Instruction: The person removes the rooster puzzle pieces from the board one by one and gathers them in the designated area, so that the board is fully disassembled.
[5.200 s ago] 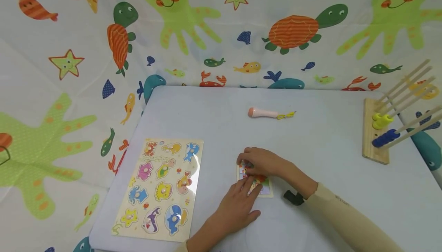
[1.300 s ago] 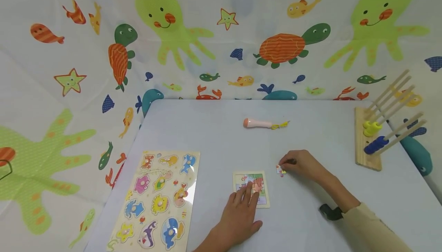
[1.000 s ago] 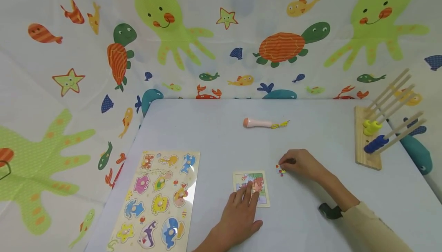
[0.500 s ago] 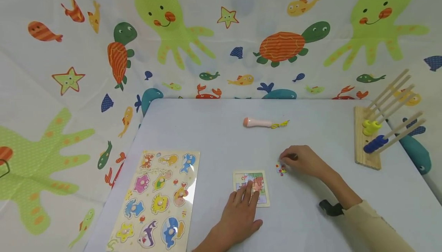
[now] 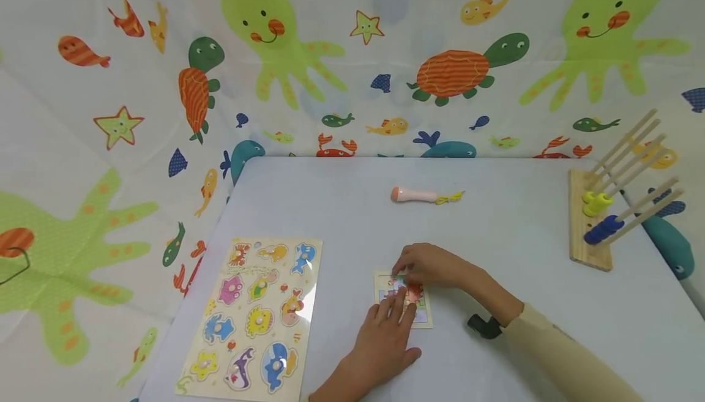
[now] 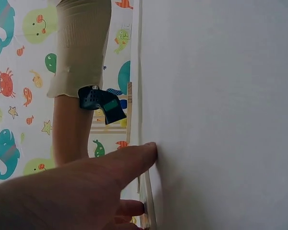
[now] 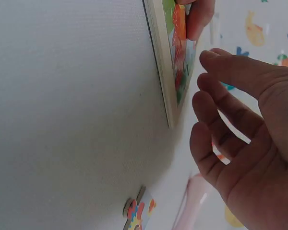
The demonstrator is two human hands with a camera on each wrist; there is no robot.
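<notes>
Your little jigsaw (image 5: 420,311) is on the worktop (image 5: 330,206), left hand (image 5: 382,338) laid over it, fingers relaxed and fairly straight. Right hand (image 5: 432,265) is at the far edge, but tbh can't tell if those fingers pinch anything. Sea-creature board (image 5: 275,289) sits left.

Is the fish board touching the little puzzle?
Apart. The head view shows it plainly: a strip of bare table lies between the fish board and the puzzle.
</notes>
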